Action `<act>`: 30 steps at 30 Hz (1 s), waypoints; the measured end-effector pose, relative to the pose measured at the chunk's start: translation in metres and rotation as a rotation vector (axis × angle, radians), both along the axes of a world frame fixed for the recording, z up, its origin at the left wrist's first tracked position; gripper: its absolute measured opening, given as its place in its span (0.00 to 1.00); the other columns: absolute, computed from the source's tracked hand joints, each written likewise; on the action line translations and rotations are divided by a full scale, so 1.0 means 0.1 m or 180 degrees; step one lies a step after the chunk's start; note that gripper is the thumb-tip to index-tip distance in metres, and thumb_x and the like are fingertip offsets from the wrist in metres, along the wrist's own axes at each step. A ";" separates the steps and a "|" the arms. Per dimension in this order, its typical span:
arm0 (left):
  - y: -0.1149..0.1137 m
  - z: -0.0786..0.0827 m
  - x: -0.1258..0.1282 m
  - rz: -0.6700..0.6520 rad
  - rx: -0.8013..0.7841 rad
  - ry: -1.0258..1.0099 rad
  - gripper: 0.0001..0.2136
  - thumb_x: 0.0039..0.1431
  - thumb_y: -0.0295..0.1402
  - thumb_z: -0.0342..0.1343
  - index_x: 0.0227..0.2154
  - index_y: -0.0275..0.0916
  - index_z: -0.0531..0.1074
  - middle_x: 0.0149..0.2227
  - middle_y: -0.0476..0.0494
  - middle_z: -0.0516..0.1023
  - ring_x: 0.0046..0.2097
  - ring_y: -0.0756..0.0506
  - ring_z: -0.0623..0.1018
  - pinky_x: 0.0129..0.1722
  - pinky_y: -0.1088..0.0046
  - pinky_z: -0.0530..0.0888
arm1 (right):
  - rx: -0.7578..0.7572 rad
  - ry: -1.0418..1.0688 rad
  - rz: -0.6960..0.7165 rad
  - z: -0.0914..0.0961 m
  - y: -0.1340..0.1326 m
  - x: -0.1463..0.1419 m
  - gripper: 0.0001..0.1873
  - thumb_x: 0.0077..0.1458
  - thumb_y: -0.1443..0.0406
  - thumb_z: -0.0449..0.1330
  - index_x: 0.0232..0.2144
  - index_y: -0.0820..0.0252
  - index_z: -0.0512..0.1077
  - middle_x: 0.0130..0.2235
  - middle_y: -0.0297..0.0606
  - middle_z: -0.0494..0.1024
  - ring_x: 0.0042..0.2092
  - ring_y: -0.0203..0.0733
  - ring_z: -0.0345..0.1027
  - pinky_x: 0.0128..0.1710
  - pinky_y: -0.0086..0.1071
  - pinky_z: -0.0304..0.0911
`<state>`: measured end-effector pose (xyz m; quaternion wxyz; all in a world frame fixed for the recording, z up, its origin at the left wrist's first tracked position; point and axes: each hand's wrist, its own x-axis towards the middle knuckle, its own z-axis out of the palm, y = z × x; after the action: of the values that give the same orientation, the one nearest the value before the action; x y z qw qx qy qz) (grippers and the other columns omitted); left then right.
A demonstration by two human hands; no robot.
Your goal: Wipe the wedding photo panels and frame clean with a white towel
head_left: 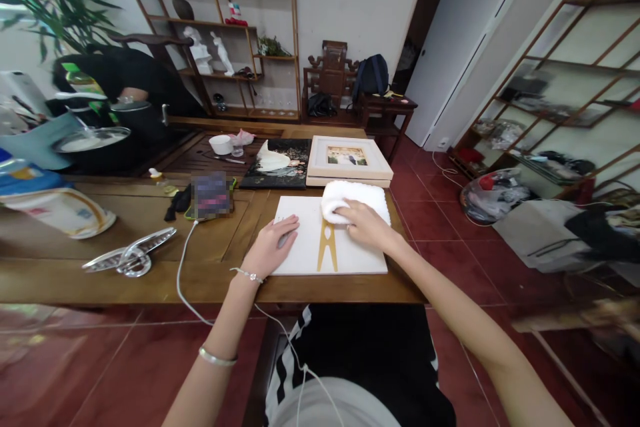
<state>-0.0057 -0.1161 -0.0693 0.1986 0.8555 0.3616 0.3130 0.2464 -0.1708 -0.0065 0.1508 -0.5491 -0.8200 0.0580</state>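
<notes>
A white board (300, 213) lies flat at the wooden table's near edge. On its surface is a yellow shape like a clothes peg (328, 247), its upper end covered by cloth. My left hand (273, 242) rests flat on the board's left side, fingers stretched out and holding nothing. A folded white cloth (367, 197) is bunched under my right hand (364, 223), whose fingers press into it over the upper right of the board. Part of the board's top right corner is hidden by the cloth.
Beyond the board lie a white framed picture (350, 163) and a dark picture (280, 170). To the left are a phone-like blurred object (213, 195) with a white cable (183, 267), a silver hinged piece (131, 255) and a detergent bottle (60, 207). A person in black (145, 77) sits far left.
</notes>
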 end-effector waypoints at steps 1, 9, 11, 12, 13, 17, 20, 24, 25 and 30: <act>0.00 0.00 0.00 0.0002 0.0006 -0.0009 0.15 0.61 0.37 0.49 0.45 0.40 0.76 0.53 0.39 0.75 0.56 0.40 0.73 0.60 0.53 0.64 | 0.0006 -0.0042 0.0047 -0.01 -0.04 -0.04 0.31 0.43 0.81 0.49 0.50 0.63 0.70 0.55 0.50 0.70 0.60 0.54 0.58 0.58 0.47 0.54; 0.00 0.00 0.01 -0.0041 0.0010 0.0000 0.16 0.61 0.37 0.48 0.44 0.38 0.76 0.52 0.38 0.75 0.56 0.40 0.73 0.60 0.53 0.64 | -0.0364 -0.0045 0.0493 0.08 -1.05 -0.33 0.33 0.39 0.82 0.48 0.48 0.59 0.71 0.63 0.44 0.61 0.66 0.49 0.46 0.64 0.48 0.47; 0.00 0.00 0.00 -0.0046 0.0008 -0.0014 0.15 0.61 0.38 0.49 0.44 0.38 0.76 0.52 0.38 0.75 0.56 0.39 0.73 0.60 0.53 0.64 | -0.0498 -0.0041 0.0668 0.13 -1.25 -0.38 0.32 0.39 0.81 0.49 0.48 0.60 0.71 0.64 0.44 0.59 0.67 0.49 0.44 0.65 0.48 0.45; 0.00 0.00 0.00 -0.0042 0.0006 -0.0019 0.15 0.61 0.38 0.49 0.44 0.39 0.76 0.52 0.38 0.75 0.56 0.39 0.73 0.60 0.53 0.64 | -0.0541 -0.0037 0.0729 0.15 -1.31 -0.40 0.32 0.40 0.81 0.49 0.48 0.60 0.72 0.64 0.44 0.59 0.67 0.49 0.43 0.65 0.48 0.44; 0.00 0.00 0.00 -0.0038 0.0003 -0.0019 0.15 0.61 0.38 0.49 0.44 0.39 0.76 0.52 0.38 0.75 0.56 0.39 0.73 0.60 0.53 0.64 | -0.0561 -0.0017 0.0763 0.15 -1.33 -0.41 0.32 0.40 0.81 0.49 0.48 0.60 0.72 0.64 0.43 0.59 0.67 0.49 0.43 0.65 0.48 0.44; 0.00 -0.01 0.00 -0.0037 0.0000 0.0012 0.15 0.61 0.38 0.49 0.44 0.40 0.76 0.52 0.39 0.75 0.56 0.39 0.73 0.60 0.52 0.64 | -0.0439 0.0160 0.0645 0.12 -1.06 -0.36 0.32 0.40 0.80 0.50 0.48 0.59 0.72 0.62 0.43 0.63 0.66 0.47 0.47 0.64 0.44 0.47; 0.01 -0.02 0.00 -0.0030 0.0034 0.0021 0.15 0.61 0.37 0.49 0.44 0.39 0.76 0.53 0.39 0.75 0.56 0.40 0.73 0.60 0.53 0.64 | -0.0220 0.0151 0.0433 0.05 -0.63 -0.29 0.30 0.43 0.79 0.51 0.49 0.61 0.71 0.61 0.47 0.64 0.65 0.49 0.48 0.63 0.46 0.48; 0.01 -0.02 0.00 -0.0040 0.0075 0.0014 0.15 0.62 0.36 0.49 0.45 0.38 0.76 0.52 0.38 0.75 0.56 0.40 0.73 0.60 0.54 0.64 | 0.0053 0.0007 0.0396 -0.04 -0.06 -0.26 0.27 0.49 0.76 0.55 0.52 0.60 0.69 0.61 0.49 0.64 0.65 0.54 0.48 0.62 0.53 0.47; 0.00 -0.01 0.00 -0.0046 0.0073 0.0015 0.15 0.62 0.36 0.48 0.45 0.38 0.76 0.53 0.38 0.75 0.56 0.40 0.73 0.60 0.54 0.64 | 0.0101 -0.0023 0.0377 -0.06 0.03 -0.26 0.26 0.50 0.75 0.56 0.53 0.59 0.69 0.61 0.48 0.63 0.65 0.56 0.47 0.61 0.55 0.46; -0.03 0.06 0.00 -0.0049 0.0060 -0.0011 0.17 0.64 0.36 0.46 0.49 0.36 0.73 0.52 0.37 0.76 0.56 0.39 0.74 0.58 0.55 0.66 | 0.0177 -0.0371 0.0329 -0.10 0.06 -0.35 0.21 0.54 0.73 0.56 0.51 0.60 0.70 0.61 0.47 0.64 0.65 0.58 0.48 0.60 0.57 0.48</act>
<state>-0.0055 -0.1192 -0.0638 0.1935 0.8595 0.3516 0.3164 0.2110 -0.1647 -0.0166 0.1147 -0.5041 -0.8559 0.0109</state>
